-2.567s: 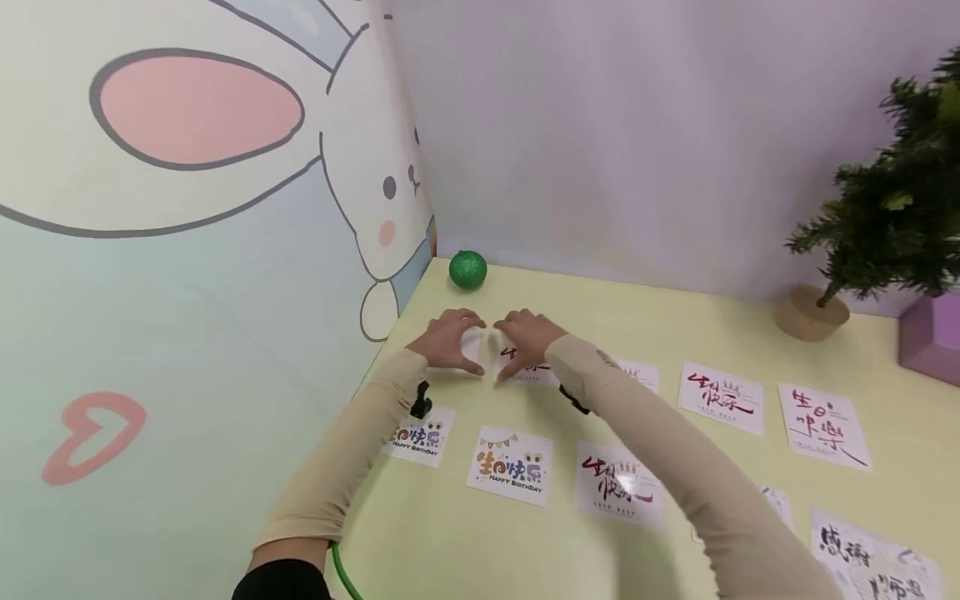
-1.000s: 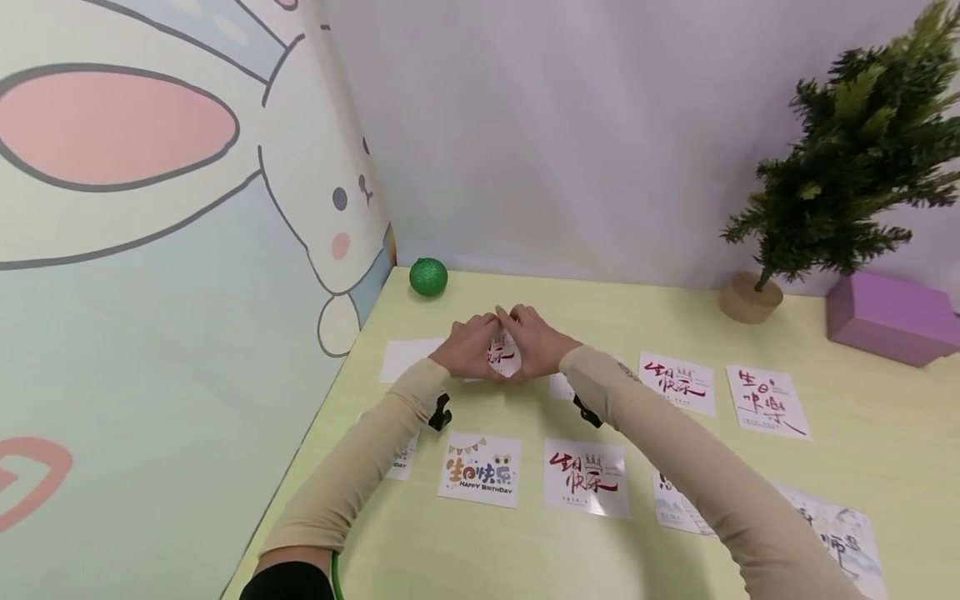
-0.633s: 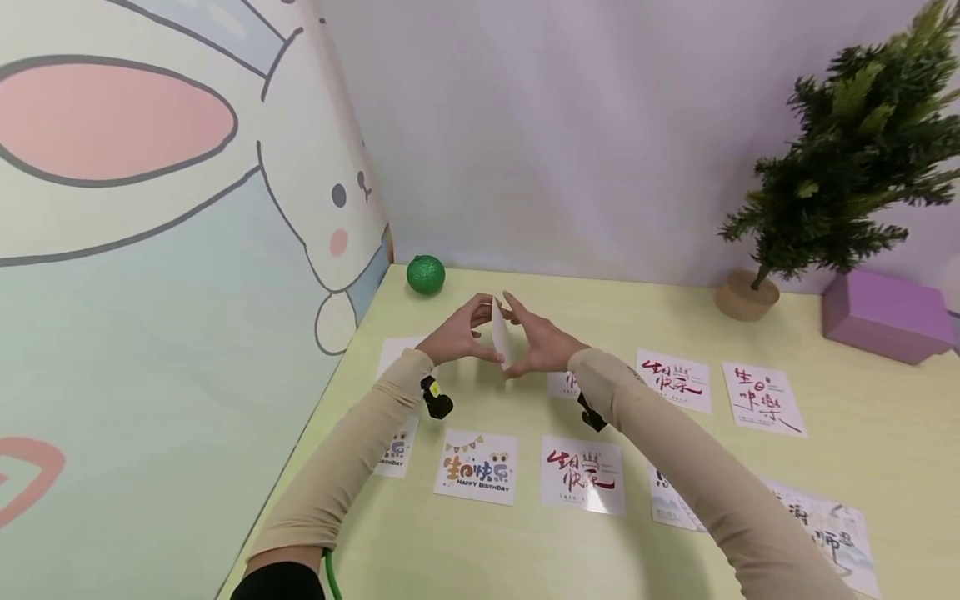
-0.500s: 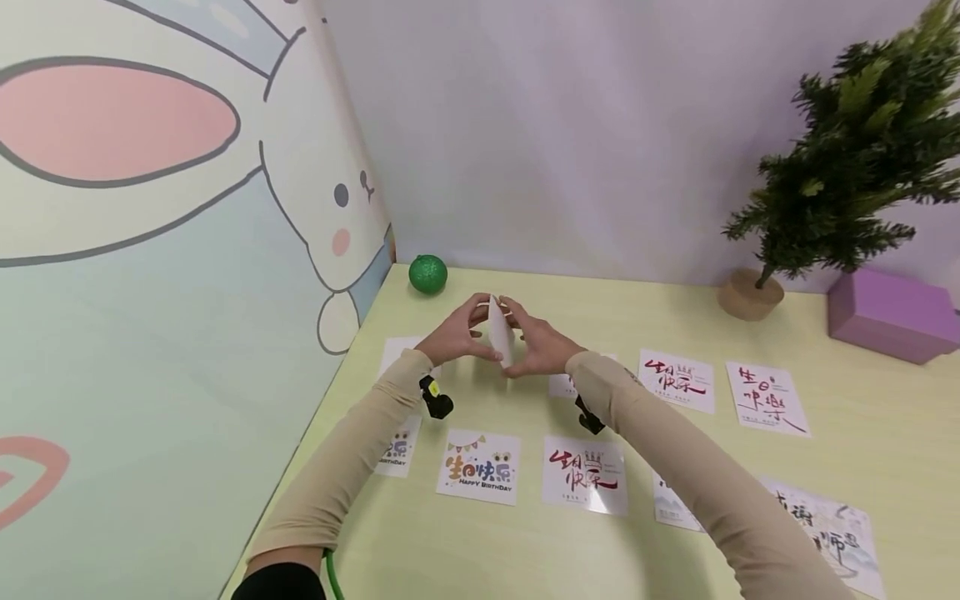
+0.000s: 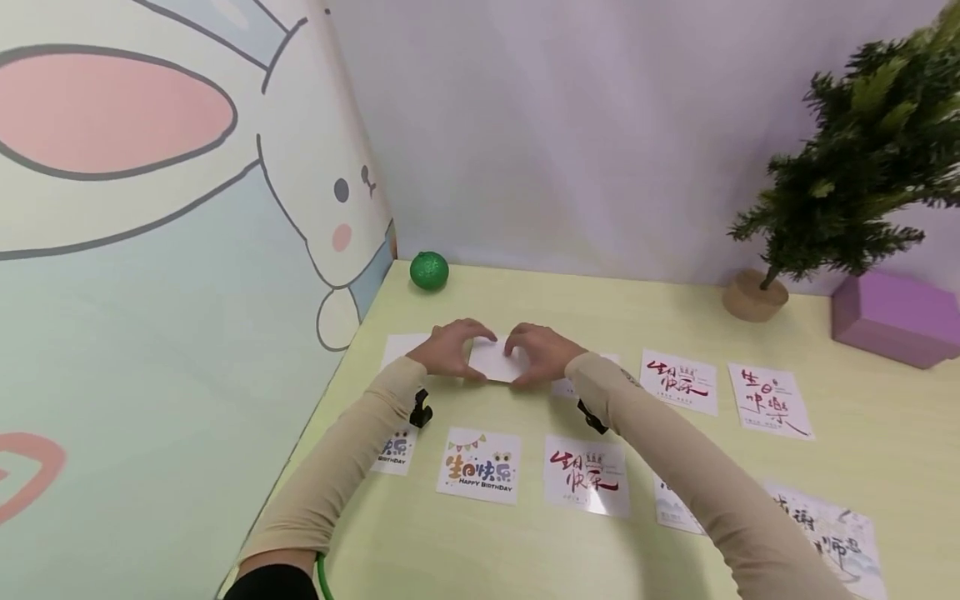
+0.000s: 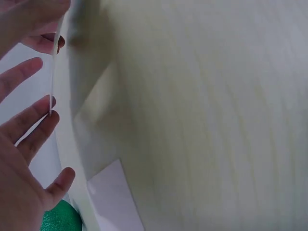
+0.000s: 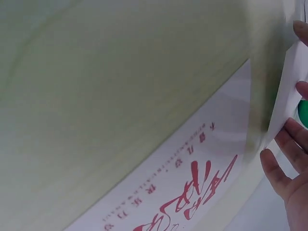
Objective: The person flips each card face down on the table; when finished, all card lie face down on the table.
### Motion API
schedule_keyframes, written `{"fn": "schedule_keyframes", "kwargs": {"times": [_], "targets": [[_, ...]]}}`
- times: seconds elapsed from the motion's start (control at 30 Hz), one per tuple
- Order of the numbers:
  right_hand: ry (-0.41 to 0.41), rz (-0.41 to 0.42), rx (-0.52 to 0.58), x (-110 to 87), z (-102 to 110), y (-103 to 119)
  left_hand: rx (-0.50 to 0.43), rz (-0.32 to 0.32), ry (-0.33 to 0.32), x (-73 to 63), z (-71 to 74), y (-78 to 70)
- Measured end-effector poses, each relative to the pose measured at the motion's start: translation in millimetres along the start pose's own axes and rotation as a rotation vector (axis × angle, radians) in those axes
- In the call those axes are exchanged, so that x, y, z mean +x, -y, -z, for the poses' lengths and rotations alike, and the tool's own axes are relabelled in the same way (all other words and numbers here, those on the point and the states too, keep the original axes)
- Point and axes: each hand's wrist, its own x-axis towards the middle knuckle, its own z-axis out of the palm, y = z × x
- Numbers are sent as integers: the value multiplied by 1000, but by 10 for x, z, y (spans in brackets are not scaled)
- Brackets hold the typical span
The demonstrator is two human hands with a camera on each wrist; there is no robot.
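Observation:
A card [image 5: 493,363], its plain white side facing up, is between my two hands over the back row of cards. My left hand [image 5: 448,348] grips its left edge with curved fingers and thumb. The right hand [image 5: 546,354] grips the opposite edge the same way. In the left wrist view the card [image 6: 52,82] shows as a thin edge against the fingers. From the right wrist it looks like a tilted white strip [image 7: 285,96], raised off the table at that side. A blank-faced card [image 5: 402,346] lies left of my left hand, partly covered by it.
On the pale yellow table [image 5: 480,550] lie a happy birthday card [image 5: 478,467], red-lettered cards [image 5: 587,477] and thank-you cards [image 5: 832,533]. A green ball [image 5: 429,272] is at the back left. A potted tree [image 5: 755,297] and purple box [image 5: 896,321] stand back right.
My hands picked up the red-lettered card, stood it on edge between them and turned it over. It now lies lower, plain side up.

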Motion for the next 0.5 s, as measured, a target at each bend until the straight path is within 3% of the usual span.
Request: {"fn": "schedule_keyframes", "kwargs": {"times": [0.1, 0.23, 0.5], "targets": [[39, 3, -32, 27, -41, 10, 89, 19, 42, 4, -59, 18], [46, -12, -66, 14, -28, 24, 133, 21, 34, 19, -94, 11], [15, -62, -55, -278, 147, -118, 177, 29, 31, 137, -107, -242]]}}
